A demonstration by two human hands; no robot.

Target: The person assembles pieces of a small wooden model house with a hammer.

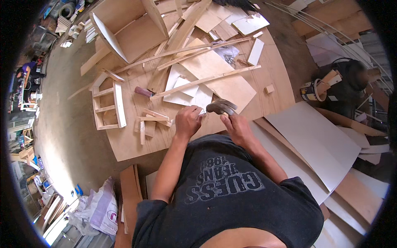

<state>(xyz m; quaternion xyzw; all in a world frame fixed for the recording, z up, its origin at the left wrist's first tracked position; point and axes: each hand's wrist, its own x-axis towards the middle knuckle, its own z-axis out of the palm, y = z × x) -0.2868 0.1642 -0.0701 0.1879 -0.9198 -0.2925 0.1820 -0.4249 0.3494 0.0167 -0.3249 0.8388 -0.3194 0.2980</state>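
My right hand (236,126) is closed round a hammer, its dark metal head (223,106) just above my fingers and over the near part of the wooden table (271,105). To its left, my left hand (189,122) is closed with thumb and fingertips pinched together; anything small between them is too fine to make out. Its fingertips are close to the hammer head, near white board pieces (194,98). Left of my left hand lies a small stack of short wooden strips (154,120). A purple-brown cylindrical object (143,91) rests farther up.
A small wooden frame with compartments (108,106) stands at the table's left edge, behind it a large open box (134,31). Long strips (206,80) cross the table. Large grey sheets (312,142) lie at right, near a bucket of offcuts (311,91). Another person (28,72) is far left.
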